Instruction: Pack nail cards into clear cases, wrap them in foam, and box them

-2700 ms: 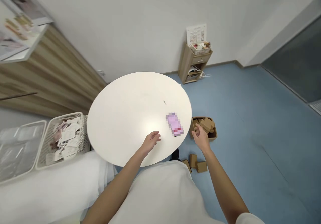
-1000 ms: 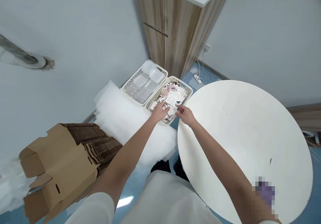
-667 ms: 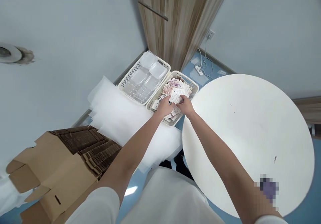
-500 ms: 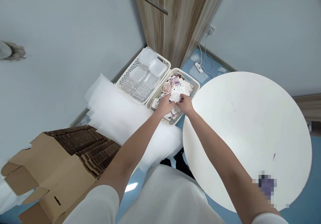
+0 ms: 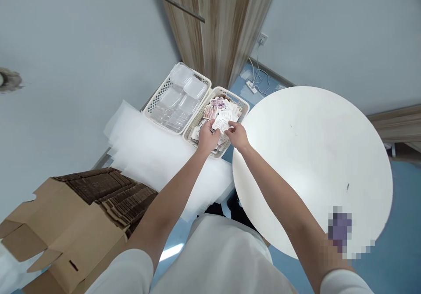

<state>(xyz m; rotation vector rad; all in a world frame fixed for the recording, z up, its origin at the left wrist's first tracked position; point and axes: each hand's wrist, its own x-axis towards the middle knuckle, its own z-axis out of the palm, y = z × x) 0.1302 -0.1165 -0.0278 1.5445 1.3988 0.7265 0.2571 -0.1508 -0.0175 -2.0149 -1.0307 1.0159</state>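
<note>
Between both hands I hold a small white printed card (image 5: 221, 124) over a perforated basket (image 5: 244, 101). My left hand (image 5: 208, 138) pinches the card's left edge, and my right hand (image 5: 237, 135) grips its right edge with thumb and fingers. Below the hands the basket is filled with loose cards, some white with text, others printed with pink and purple pictures (image 5: 210, 111). A second perforated basket (image 5: 160, 93) adjoins it on the left and holds several clear plastic boxes (image 5: 179, 98).
A round white table (image 5: 312, 153) stands at the right, with a pixelated patch near its front edge. White translucent sheets (image 5: 148, 149) and folded brown cardboard boxes (image 5: 75, 224) lie at the left. Behind are a wooden cabinet (image 5: 213, 30) and a power strip (image 5: 251, 87) with cables.
The card is now lifted and tilted into clearer view between my hands. My view has shifted slightly to the right, so the baskets and table appear further left.
</note>
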